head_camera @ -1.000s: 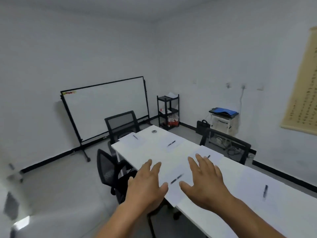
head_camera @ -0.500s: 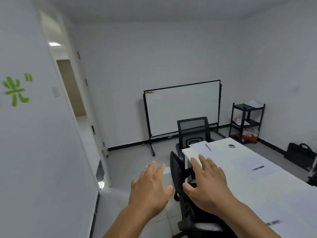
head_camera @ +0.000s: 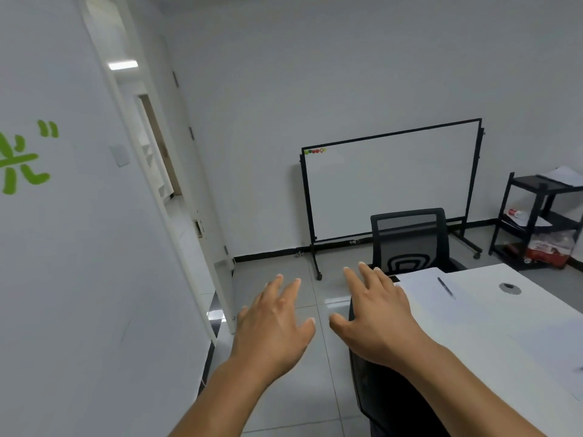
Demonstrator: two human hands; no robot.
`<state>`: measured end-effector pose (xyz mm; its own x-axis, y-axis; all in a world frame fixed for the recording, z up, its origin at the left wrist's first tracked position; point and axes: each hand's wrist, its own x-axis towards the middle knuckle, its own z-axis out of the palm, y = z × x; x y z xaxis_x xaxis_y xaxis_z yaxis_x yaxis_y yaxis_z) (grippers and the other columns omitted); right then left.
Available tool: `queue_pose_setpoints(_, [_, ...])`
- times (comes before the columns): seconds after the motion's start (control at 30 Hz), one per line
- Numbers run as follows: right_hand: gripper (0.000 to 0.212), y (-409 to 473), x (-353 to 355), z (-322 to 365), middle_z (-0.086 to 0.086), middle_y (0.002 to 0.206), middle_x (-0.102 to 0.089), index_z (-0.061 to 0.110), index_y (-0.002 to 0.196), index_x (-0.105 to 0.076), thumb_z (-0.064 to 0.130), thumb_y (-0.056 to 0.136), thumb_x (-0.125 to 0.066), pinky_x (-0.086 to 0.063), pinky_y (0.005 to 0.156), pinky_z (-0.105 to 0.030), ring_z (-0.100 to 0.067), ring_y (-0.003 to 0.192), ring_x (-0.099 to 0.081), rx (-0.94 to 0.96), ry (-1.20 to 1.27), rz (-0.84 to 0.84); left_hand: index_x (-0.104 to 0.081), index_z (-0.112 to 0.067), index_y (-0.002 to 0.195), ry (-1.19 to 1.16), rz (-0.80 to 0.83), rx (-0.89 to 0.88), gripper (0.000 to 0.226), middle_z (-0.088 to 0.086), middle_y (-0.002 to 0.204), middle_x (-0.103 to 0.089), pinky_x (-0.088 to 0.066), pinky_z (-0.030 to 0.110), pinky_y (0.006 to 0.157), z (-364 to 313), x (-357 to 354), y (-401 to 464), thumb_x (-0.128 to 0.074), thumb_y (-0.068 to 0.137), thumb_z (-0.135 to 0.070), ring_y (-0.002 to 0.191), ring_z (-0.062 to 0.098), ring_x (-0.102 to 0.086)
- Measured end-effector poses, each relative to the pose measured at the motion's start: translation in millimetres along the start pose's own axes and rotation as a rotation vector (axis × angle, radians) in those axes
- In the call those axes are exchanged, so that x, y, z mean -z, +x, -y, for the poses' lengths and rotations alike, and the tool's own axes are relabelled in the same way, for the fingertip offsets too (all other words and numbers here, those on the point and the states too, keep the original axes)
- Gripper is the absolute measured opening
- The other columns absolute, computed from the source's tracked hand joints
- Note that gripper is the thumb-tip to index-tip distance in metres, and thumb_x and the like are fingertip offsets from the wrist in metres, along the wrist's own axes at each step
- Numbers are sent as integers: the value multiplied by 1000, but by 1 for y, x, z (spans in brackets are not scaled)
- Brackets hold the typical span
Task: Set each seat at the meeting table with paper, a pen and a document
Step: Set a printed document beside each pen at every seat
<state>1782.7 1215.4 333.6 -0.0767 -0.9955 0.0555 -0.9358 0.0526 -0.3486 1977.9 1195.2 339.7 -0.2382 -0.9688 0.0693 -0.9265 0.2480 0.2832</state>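
hands: left hand and right hand both out front, fingers spread, carrying nothing
far seat: paper with a pen on it, sitting on the tabletop
progress: looks mostly set; other seats out of view

— What stands along the far wall?
— A whiteboard on a wheeled frame, and a black shelf cart to its right.
— And left?
— An open doorway, green lettering on the wall.
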Motion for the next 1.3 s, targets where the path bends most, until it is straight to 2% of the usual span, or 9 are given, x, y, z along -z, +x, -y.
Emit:
queue_pose_setpoints(0.2, [95,83,-22,13,-4,180,5,27,172,2,62,98,-48,-8,134,-54,-28,166,8,47,-26,38,-13,-40,173,-63,-3,41,81,-7,183,-4,-25,51,133,38,-8,77,-53,105,-60,168,18,-16])
queue_pose_setpoints(0.4, [94,181,-60,52,-4,180,7,26,171,5,61,100,-47,-5,135,-53,-28,166,9,64,-63,70,-12,-41,172,-97,34,42,83,-7,183,-5,-28,52,132,110,-23,167,-53,104,-63,167,19,-19])
queue_pose_setpoints(0.6, [96,306,-82,119,0,180,12,30,171,9,62,101,-48,2,134,-51,-25,166,13,-3,-73,85,-11,-43,171,-141,92,3,88,-9,183,-3,-28,56,131,189,-11,296,-57,100,-65,167,19,-18])
queue_pose_setpoints(0.8, [100,400,-64,149,2,180,13,31,171,8,66,97,-50,-2,134,-48,-24,166,10,-99,-112,47,-8,-44,171,-140,133,-73,95,-10,183,1,-27,56,130,218,19,401,-57,94,-69,166,18,-18])
queue_pose_setpoints(1.0, [96,474,-53,139,1,180,11,30,171,6,63,98,-45,-2,135,-49,-24,166,11,-116,-118,-20,-9,-43,172,-119,111,-133,91,-10,183,-1,-28,56,130,222,29,482,-56,98,-66,166,19,-20])
queue_pose_setpoints(1.3, [93,625,-58,73,-1,180,6,27,171,3,64,100,-44,-3,135,-51,-26,166,7,-100,-7,-123,-16,-38,172,-52,47,-188,80,-7,182,-8,-27,51,132,196,18,642,-52,105,-60,166,18,-20])
